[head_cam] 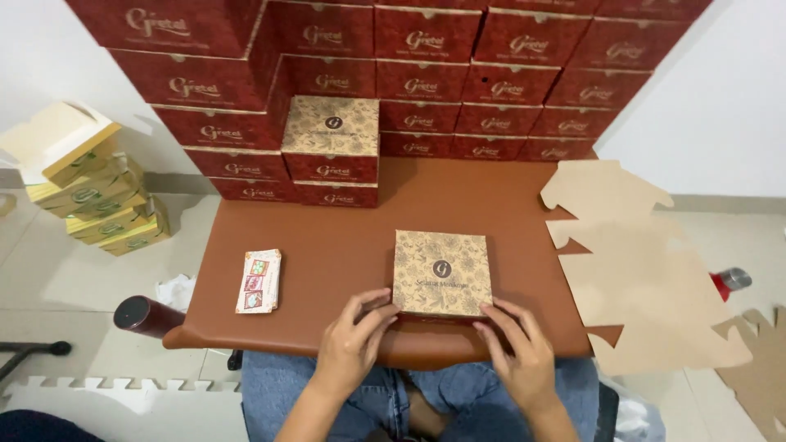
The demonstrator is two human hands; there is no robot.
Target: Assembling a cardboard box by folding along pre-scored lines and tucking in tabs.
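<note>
Both hands sit at the near edge of the brown worktop, just above the person's denim-clad knees. Left hand is half curled, its fingertips pressing against the near-left corner of a square gift box with a tan floral lid and dark red sides. Right hand mirrors it, fingers bent and laid on the near-right corner and front wall of the same box. Neither hand closes fully round the box; they pinch and steady it from the two front corners while it rests flat on the worktop, close to the near edge and about midway across.

Left of the box, well apart, lies a small stack of red and white sticker sheets. A dark cylinder pokes out below the worktop's left corner. On the right side, flat tan cardboard blanks overhang the worktop's edge.

At the far side, a finished box with the same floral lid sits on a wall of stacked dark red boxes. On the floor to the left stands a leaning pile of yellow-green cartons.
</note>
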